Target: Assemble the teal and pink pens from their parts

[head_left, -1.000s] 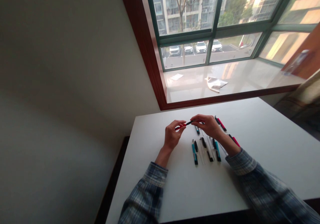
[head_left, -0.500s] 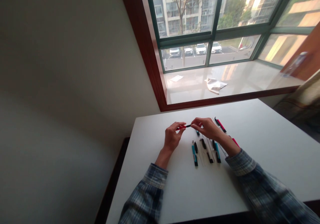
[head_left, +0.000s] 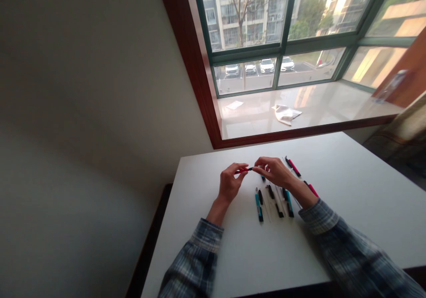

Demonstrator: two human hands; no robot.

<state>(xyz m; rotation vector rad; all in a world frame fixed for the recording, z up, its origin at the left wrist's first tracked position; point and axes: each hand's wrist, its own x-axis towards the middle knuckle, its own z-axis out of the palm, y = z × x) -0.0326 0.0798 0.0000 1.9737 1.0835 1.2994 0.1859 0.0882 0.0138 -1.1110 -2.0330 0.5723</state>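
Observation:
A red and black pen [head_left: 250, 169] is held level between my two hands, above the far part of the table. My left hand [head_left: 229, 183] pinches its red part between thumb and fingers. At the other side, my right hand [head_left: 274, 172] has its thumb and fingertips closed on the black end. Below the hands lie pen parts: a teal and black barrel [head_left: 258, 207], a black piece [head_left: 261, 197], a black-tipped clear barrel [head_left: 278, 209] and another teal barrel [head_left: 290, 205]. Thin refills lie among them, some hidden by my right hand and forearm.
Red and black pen parts [head_left: 294, 167] lie beyond my right wrist, with another red piece [head_left: 313, 190] beside the forearm. The white table [head_left: 196, 187] meets a wall on the left. A crumpled white cloth [head_left: 286, 114] rests on the windowsill [head_left: 253, 127].
The black end of the pen shows less between my hands than before, and the fingertips are slightly closer together. The parts on the table have stayed put.

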